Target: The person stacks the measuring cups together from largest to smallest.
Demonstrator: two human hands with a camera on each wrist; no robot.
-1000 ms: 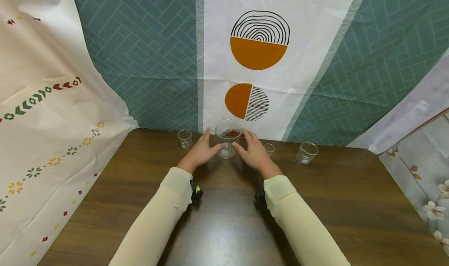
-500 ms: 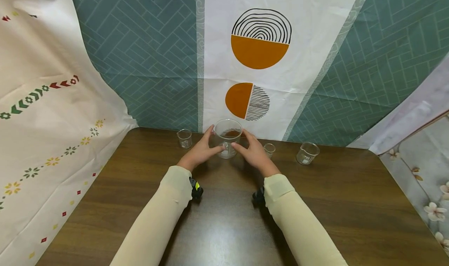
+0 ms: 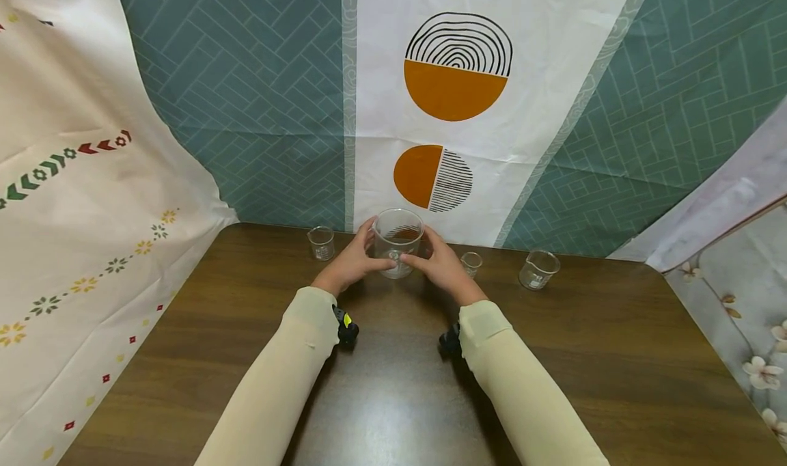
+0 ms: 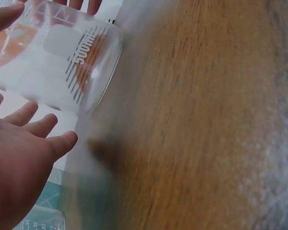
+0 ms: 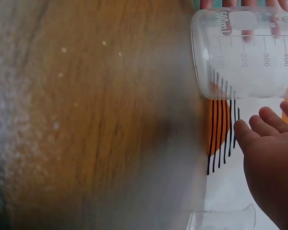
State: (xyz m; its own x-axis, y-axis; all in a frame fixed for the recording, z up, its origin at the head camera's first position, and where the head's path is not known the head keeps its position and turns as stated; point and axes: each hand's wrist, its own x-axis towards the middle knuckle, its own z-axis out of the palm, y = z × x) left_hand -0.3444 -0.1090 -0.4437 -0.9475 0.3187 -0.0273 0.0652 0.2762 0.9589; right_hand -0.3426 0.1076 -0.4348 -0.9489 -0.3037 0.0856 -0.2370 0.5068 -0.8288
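Both thumbs have slid further across the front of the tall, clear, cylindrical glass beaker marked 500 ml [image 3: 397,237] since the earlier frame; left hand [image 3: 352,261] and right hand [image 3: 445,266] are closer in, beaker about where it was. Teal-and-white printed cloth [image 3: 283,76] hangs behind, along the far edge of the dark brown wood-grain bench [image 3: 381,391]. Hands flank the 500 ml beaker, one per side, fingers partly open in a wide cup: thumb over the front wall, forefinger at the side, lower fingers spread, some with a gap to the glass. Beaker is clasped between them; how firmly, can't tell. Two-handed hold probably because the glass is wide and smooth, and support from both sides keeps it level. It's near the bench's far edge, upright, base down. Long axis vertical, mouth up, pouring lip to the person's left, white print toward the person. Smaller glassware: squat clear glass beaker [image 3: 539,272], well off to the right; narrower clear glass beaker [image 3: 322,244], near the left hand's outer side; tiny clear glass beaker [image 3: 472,264], just beside the right hand, partly hidden by it. All upright, likely the steadiest way.
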